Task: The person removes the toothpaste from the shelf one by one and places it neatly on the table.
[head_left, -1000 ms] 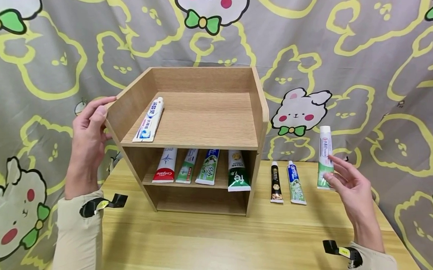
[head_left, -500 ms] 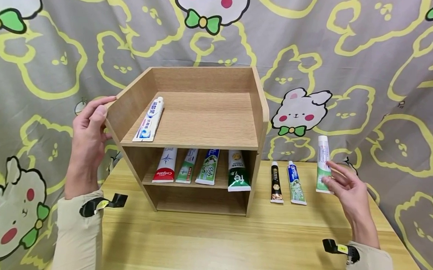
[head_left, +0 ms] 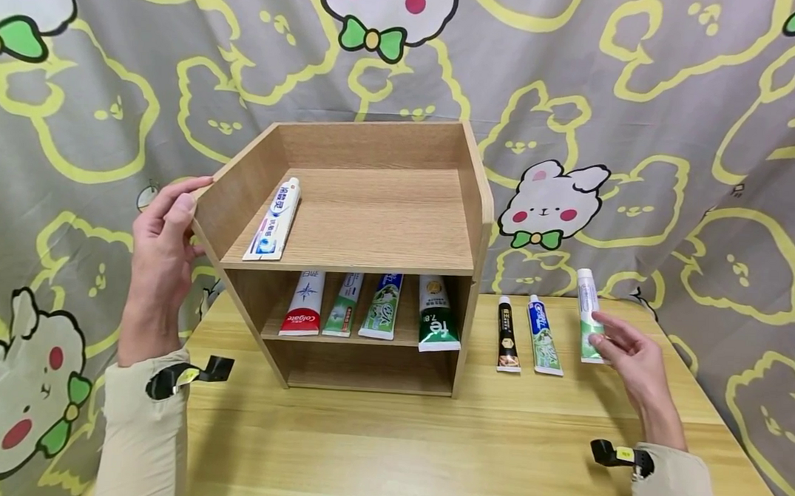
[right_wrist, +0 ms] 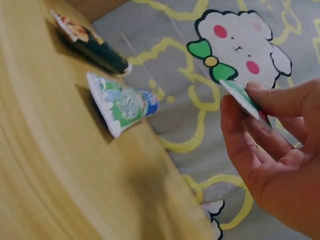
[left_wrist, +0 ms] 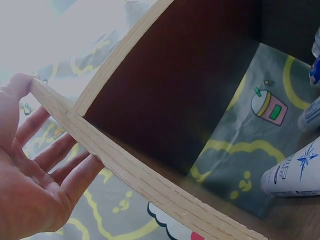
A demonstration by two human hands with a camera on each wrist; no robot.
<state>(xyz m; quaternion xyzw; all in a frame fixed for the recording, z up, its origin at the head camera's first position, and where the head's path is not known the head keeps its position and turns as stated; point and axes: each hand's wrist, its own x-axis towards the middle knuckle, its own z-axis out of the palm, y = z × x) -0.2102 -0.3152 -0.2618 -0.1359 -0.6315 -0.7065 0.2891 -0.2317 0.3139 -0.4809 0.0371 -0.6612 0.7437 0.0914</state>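
Shifted toward seven o'clock since the earlier frame: the right hand [head_left: 635,362] and the white-and-green tube [head_left: 588,297] pinched between its thumb and fingers. This tube lies between three and four o'clock of the wooden shelf unit [head_left: 368,147], apparently above the worktop [head_left: 389,447]. At nine o'clock, the left hand [head_left: 164,245] holds the unit's side panel, unmoved.

Handling (judged): light; body soft and easily dented, cap and flat end stiffer; smooth skin, apt to slip; not fragile. Best held lightly across its flat faces, at mid-body or near the flat end.

Labels: "Colgate" on the red-ended tube [head_left: 303,307]; "fe" and "7.8" on the dark-green-ended tube [head_left: 440,316]; "冷酸灵" on the top-deck tube [head_left: 273,220]. Lettering on the held tube and, toward nine o'clock of it, the black tube [head_left: 508,334] is too small to read.
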